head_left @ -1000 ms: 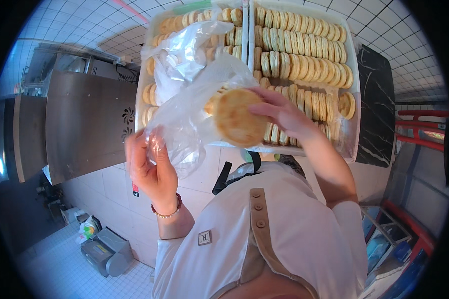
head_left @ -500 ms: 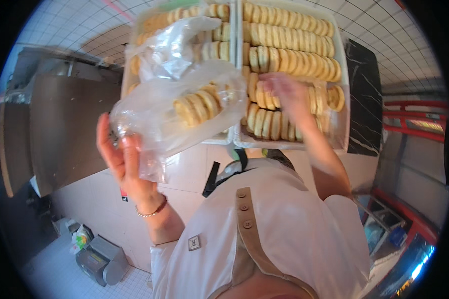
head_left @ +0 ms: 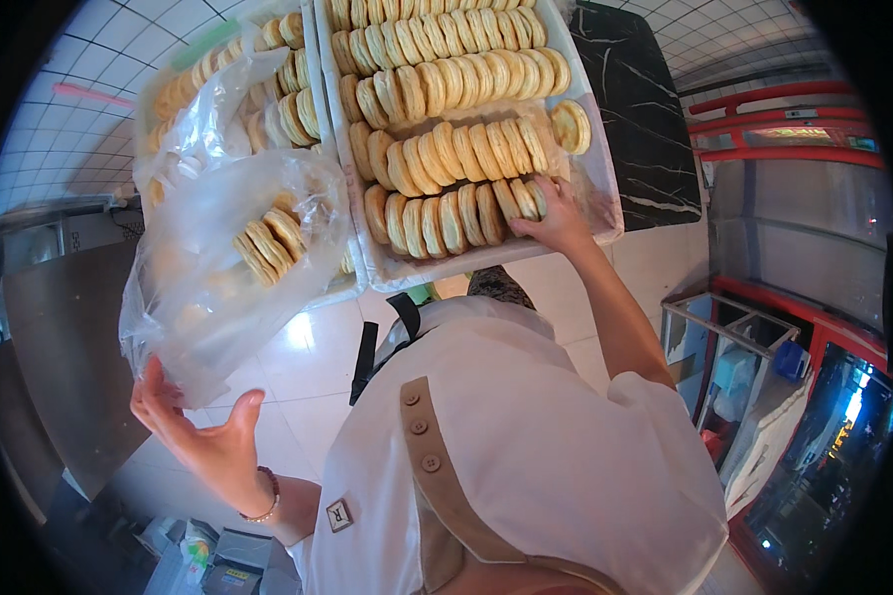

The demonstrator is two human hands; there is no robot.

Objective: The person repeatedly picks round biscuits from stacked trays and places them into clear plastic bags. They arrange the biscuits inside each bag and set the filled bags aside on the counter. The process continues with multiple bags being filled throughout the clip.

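Note:
My left hand (head_left: 203, 441) grips the lower edge of a clear plastic bag (head_left: 223, 273) that hangs open with several round flat pastries (head_left: 268, 243) inside. My right hand (head_left: 556, 220) reaches into a white tray (head_left: 486, 260) and closes on the end pastries of the nearest row (head_left: 446, 220). The tray holds several rows of the same golden pastries standing on edge. A second white tray (head_left: 342, 288) with more pastries lies to its left, partly hidden behind the bag.
Both trays rest over a tiled floor (head_left: 298, 367). A black marbled slab (head_left: 640, 109) lies right of the trays. Red metal framing and a glass case (head_left: 794, 228) stand at the right. A dark counter (head_left: 40, 377) runs along the left.
The right hand left the bag and moved to the tray's near row. The bag, now with pastries inside, dropped left and lower, the left hand holding its bottom edge.

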